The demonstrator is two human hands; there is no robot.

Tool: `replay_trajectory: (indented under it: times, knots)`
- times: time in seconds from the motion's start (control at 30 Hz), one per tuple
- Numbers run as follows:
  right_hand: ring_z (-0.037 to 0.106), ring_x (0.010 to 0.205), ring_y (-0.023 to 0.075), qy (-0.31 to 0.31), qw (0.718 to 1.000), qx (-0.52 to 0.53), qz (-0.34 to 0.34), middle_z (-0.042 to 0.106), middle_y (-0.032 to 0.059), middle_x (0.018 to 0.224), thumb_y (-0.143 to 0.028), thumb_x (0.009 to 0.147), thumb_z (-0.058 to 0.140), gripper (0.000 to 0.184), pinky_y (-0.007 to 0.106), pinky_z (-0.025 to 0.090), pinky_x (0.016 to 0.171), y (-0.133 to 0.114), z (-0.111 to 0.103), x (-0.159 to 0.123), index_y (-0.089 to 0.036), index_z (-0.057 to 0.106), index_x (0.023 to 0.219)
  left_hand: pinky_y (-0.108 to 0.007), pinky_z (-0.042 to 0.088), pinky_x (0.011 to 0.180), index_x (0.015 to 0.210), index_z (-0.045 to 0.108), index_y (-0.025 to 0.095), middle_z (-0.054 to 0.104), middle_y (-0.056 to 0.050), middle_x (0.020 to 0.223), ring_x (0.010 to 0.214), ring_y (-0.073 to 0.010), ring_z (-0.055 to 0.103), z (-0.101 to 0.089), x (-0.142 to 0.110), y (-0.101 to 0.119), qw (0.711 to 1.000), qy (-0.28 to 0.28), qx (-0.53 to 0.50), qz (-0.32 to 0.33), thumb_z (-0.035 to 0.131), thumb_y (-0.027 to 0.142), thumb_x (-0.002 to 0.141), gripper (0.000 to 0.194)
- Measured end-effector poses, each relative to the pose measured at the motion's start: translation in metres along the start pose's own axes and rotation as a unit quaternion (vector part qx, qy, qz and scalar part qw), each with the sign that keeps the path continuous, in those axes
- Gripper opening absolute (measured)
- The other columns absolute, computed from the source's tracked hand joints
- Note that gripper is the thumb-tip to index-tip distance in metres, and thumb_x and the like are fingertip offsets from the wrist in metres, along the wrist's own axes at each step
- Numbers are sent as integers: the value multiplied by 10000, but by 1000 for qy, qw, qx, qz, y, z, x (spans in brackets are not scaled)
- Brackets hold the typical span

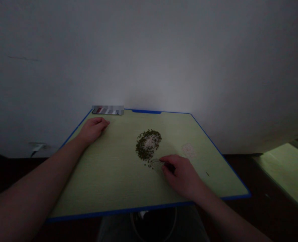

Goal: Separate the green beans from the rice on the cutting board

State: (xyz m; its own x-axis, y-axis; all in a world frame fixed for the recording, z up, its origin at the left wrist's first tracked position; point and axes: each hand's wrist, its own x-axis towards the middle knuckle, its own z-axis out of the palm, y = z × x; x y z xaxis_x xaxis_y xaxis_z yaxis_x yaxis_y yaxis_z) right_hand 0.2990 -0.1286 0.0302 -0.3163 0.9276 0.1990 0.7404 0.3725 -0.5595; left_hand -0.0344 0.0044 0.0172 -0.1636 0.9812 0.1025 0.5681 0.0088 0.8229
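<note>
My left hand [94, 129] rests on the left part of a pale-topped table [118, 181], its fingers curled closed; nothing shows in them. Near the table's middle lies a pile of small green beans or seeds [143, 150], with pale grains [151, 142] mixed through its centre. Just to the near right of that pile is my right hand [179, 173], thumb and fingers bent toward each other. A faint, pale, rounded patch [157, 164] shows at its fingertips, too dim to name. A separate patch of pale grains [188, 150] lies beyond the right hand.
A phone [108, 110] lies at the far left corner. Blue edging [113, 213] runs around the table. A small dark sliver [207, 173] lies at right. Below the near edge stands a dark round container [154, 225]. A wall [149, 60] rises behind.
</note>
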Motion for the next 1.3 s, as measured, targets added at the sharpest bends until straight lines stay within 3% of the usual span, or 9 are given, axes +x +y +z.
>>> replay_trajectory:
  times: [0.4,0.77,1.3]
  knots:
    - [630,652,172,19,996,-2,83,697,53,750,-164,784,520,252,282,462,605,10,-12,-5,-156,688,972,-250,262,447,547,440,197,372,51,466,427,-105,332,-2,-4,3,999,-11,-40,6,570,422,722,312]
    - [628,687,173,15,997,-1,77,701,53,785,-157,781,520,259,283,459,636,3,-4,6,-161,686,979,-239,270,427,548,473,190,391,47,456,412,-103,355,-1,-1,1,999,2,-35,18,567,414,710,292]
    - [637,666,179,89,979,-69,170,701,38,758,-229,765,540,193,277,441,627,65,-41,4,-190,686,885,-237,260,404,536,482,190,384,49,431,389,-101,343,1,4,-7,998,10,-58,20,593,395,708,289]
